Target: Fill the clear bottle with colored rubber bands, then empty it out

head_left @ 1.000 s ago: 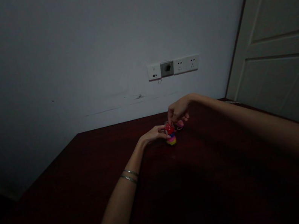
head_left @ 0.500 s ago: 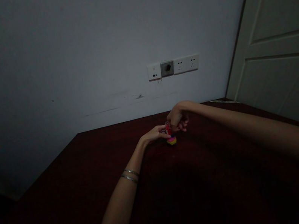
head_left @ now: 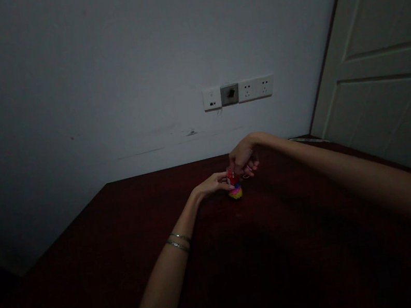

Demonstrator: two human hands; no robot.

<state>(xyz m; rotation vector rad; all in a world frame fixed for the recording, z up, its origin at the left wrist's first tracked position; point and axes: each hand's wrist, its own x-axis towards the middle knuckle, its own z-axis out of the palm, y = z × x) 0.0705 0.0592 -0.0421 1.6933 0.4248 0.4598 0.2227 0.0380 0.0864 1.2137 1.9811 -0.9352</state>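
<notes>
My left hand [head_left: 212, 184] is closed round the side of a small clear jar [head_left: 232, 176], thumb and fingers on its left. Red, blue, pink and yellow layers show in the jar, yellow at the bottom by the tabletop. What the colours are made of is too small to tell. My right hand [head_left: 243, 157] bends down from above, its fingertips at the top of the jar and the other fingers curled. A thin pale loop [head_left: 247, 175] shows beneath those curled fingers. Whatever the fingertips hold is hidden.
A dark red-brown tabletop [head_left: 153, 220] runs up to a pale wall [head_left: 117, 74]. Sockets and a switch plate [head_left: 238, 92] are set in the wall above the hands. To the right stands a panelled door [head_left: 390, 60]. The scene is dim.
My right hand has risen slightly at the top of the jar, and a pale loop now shows under its fingers. The left hand and the jar stay in place.
</notes>
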